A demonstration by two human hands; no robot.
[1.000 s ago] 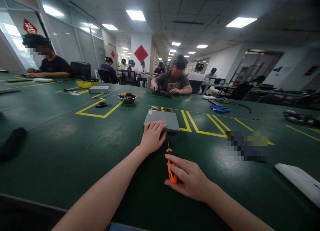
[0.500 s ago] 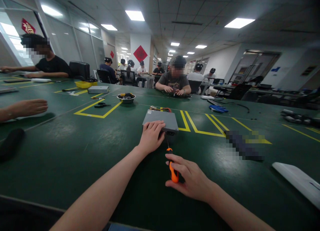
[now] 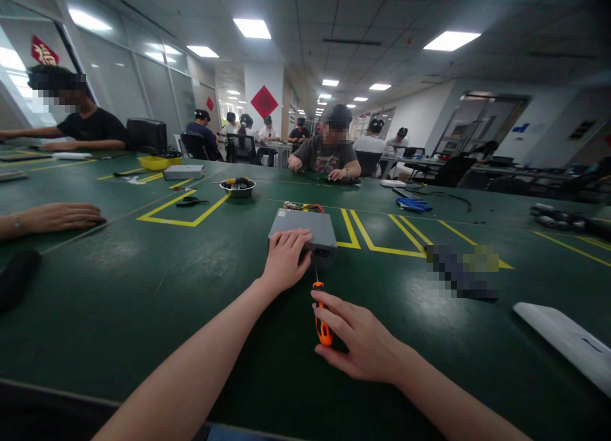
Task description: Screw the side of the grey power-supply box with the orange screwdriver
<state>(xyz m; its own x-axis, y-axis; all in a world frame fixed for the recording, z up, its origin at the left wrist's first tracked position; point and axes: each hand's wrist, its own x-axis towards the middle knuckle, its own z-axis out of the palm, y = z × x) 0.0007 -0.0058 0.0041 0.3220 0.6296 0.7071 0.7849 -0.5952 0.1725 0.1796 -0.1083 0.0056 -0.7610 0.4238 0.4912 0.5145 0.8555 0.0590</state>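
A grey metal box (image 3: 301, 224) with a dark socket on its near side and coloured wires behind it lies on the green table (image 3: 200, 326). My left hand (image 3: 287, 259) rests on its near left corner, fingers over the top and thumb down at the near side. Just in front of the box, my right hand (image 3: 356, 336) has its fingers and thumb round the handle of an orange and black screwdriver (image 3: 323, 326). The shaft points away from me and reaches the near side of the box; the exact spot its tip touches is too small to tell.
A metal bowl (image 3: 237, 187) with tools stands beyond, left of the box. Another grey box (image 3: 184, 172) and a yellow tray (image 3: 153, 163) lie further back. Another person's hand (image 3: 67, 217) rests at left. Blue gloves (image 3: 413, 204) and a white object (image 3: 558, 339) lie right.
The view has shifted slightly. My left hand stays on the box and my right hand on the screwdriver, whose handle looks turned. The other person's hand at left has come down to the table.
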